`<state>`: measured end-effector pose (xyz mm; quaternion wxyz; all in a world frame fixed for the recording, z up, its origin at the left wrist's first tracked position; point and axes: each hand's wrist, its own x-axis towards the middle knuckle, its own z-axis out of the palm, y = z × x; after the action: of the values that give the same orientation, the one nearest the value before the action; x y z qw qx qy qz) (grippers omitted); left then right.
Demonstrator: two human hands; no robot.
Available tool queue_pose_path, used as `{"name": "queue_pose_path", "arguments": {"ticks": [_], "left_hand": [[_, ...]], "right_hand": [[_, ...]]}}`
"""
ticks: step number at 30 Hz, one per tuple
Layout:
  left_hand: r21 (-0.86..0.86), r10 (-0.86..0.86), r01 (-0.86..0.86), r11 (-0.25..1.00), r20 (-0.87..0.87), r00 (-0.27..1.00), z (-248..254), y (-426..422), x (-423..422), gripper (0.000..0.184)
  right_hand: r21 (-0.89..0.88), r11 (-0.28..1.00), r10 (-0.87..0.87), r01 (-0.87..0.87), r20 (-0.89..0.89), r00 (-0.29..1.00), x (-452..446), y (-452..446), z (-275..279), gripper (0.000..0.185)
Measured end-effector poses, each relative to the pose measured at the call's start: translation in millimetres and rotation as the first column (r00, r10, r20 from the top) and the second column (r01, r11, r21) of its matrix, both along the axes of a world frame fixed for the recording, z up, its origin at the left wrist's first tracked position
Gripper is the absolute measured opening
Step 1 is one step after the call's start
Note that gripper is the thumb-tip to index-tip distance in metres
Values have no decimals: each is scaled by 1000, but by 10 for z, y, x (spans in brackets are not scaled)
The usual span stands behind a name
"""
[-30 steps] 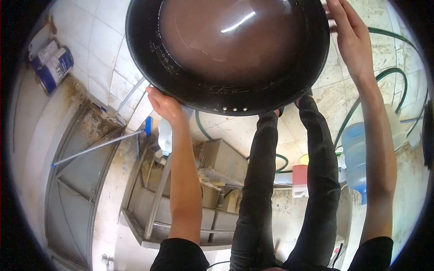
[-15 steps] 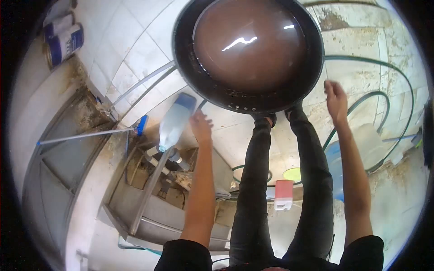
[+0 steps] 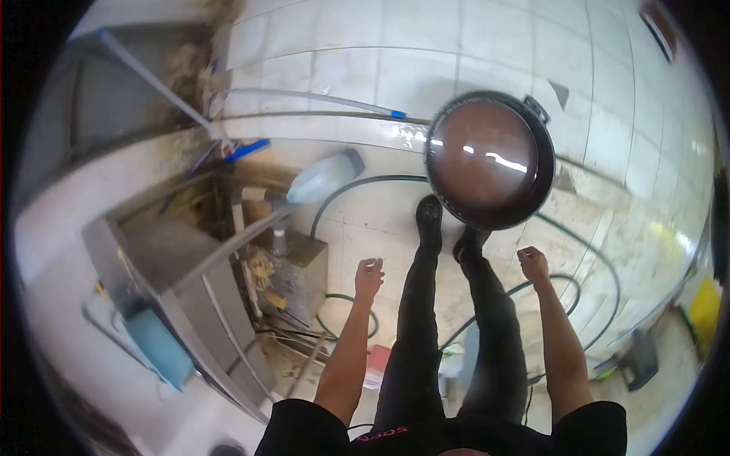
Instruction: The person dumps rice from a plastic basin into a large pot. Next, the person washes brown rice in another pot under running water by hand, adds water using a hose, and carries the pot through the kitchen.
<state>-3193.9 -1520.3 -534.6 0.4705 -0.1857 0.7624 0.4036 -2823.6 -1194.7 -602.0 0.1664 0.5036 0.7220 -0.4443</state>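
Note:
A large black pot stands on the floor just past my feet, with cloudy brown liquid inside it and a side handle at its far right. My left hand hangs in the air left of my legs, fingers loosely bent and apart, holding nothing. On the other side, my right hand is raised below the pot's near rim in view, its fingers part curled around nothing. Neither hand touches the pot. A pale plastic bottle lies to the left, beyond my left hand.
A green hose loops over the tiled floor on both sides of my legs. Long-handled poles and a blue brush head lie at the left. Near them are a metal sink unit and a blue dustpan-like piece.
The pot now appears smaller and farther from my face, right of centre. Both hands have come lower and clear of it. My view has swung, bringing more floor beyond the pot into sight.

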Motion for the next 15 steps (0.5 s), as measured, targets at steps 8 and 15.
{"name": "queue_pose_path", "arguments": {"ticks": [8, 15], "left_hand": [[-3, 295, -296, 955, -33, 955, 199, -587, 536, 33], [-181, 409, -425, 887, -122, 905, 492, -1090, 1249, 43]], "right_hand": [[-26, 995, 94, -97, -107, 990, -871, 449, 269, 23], [-39, 910, 410, -414, -84, 908, -1147, 150, 335, 20]]}}
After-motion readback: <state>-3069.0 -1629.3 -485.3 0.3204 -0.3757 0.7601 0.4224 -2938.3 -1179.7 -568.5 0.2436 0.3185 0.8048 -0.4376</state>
